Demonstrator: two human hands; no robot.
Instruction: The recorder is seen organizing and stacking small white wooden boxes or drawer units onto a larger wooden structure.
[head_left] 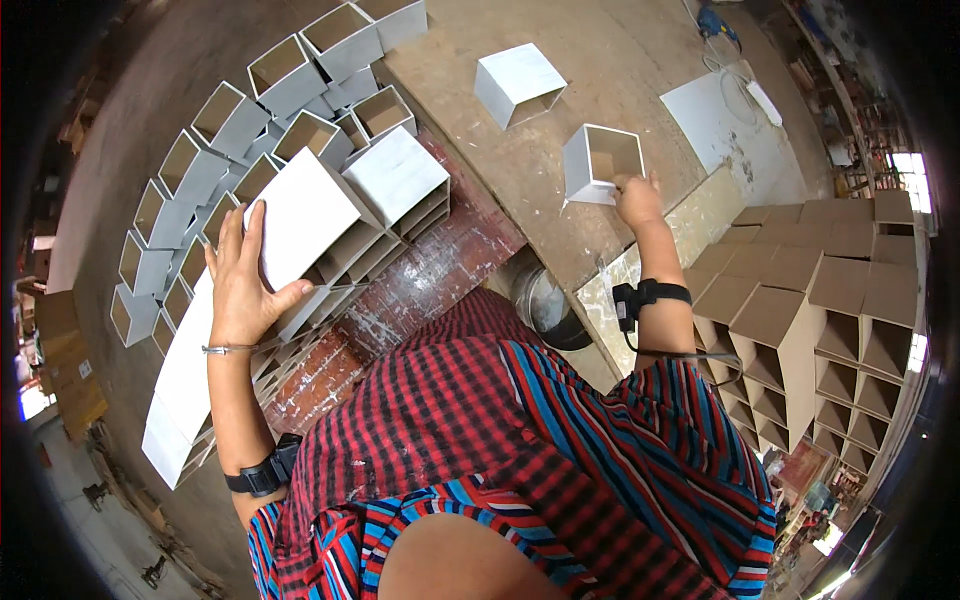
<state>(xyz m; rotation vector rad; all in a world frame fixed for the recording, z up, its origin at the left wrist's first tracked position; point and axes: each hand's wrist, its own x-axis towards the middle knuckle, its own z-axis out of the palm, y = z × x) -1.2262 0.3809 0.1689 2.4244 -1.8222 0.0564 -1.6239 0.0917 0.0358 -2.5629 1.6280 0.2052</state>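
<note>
My left hand (238, 290) lies flat, fingers spread and thumb out, on the white top of a row of stacked boxes (312, 215). To the right, my right hand (640, 203) has its fingers closed on the near right corner of an open white box (590, 188) with a bare brown inside. That box rests on the brown worktable (480, 135). Farther back on the table stands another white box (520, 75), its opening facing toward me. Beside my left hand's row is a white-topped box (398, 175) on further boxes.
Several white-sided open boxes (225, 120) stand in curved rows at the far left. Plain brown boxes (770, 315) are piled at the right. A round metal container (545, 300) sits below the table's near edge. A white sheet (720, 115) and a blue power tool (715, 25) lie at the far right.
</note>
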